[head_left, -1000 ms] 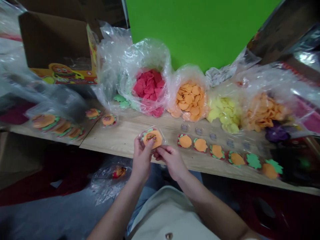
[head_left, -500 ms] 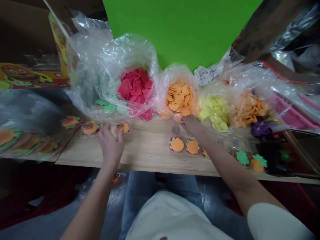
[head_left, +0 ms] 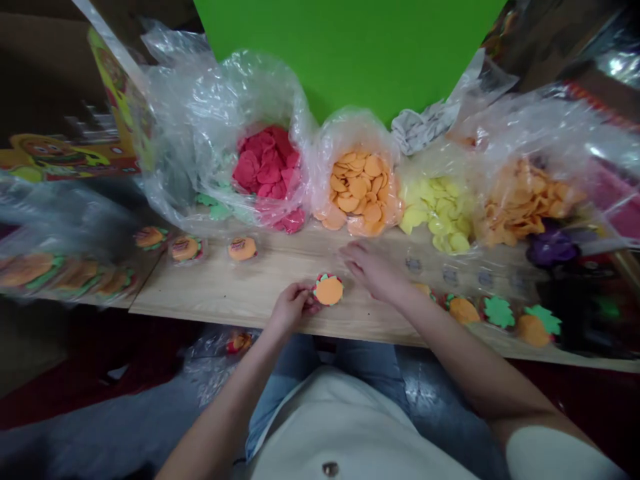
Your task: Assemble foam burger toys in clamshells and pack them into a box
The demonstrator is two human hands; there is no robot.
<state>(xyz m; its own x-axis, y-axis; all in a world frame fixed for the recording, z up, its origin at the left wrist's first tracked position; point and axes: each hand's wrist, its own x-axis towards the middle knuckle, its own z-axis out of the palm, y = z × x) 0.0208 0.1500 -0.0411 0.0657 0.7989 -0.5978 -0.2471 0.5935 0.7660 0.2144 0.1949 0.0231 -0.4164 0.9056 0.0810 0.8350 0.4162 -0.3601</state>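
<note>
Foam burger (head_left: 329,291) held near the front edge of the surface (head_left: 250,290).
From where I stand, the left hand (head_left: 294,303) pinches the burger by its left side; the right hand (head_left: 374,273) reaches in just beside it, fingers stretched out, though I can't tell whether they grip anything. Orange foam discs (head_left: 357,190) sit bagged behind, and a finished-looking burger (head_left: 243,248) lies off to the left.

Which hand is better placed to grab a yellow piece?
Probably the right hand: it is nearer the yellow pieces, though I cannot tell whether it holds something. The left hand is farther away and holds the orange-topped burger.
</note>
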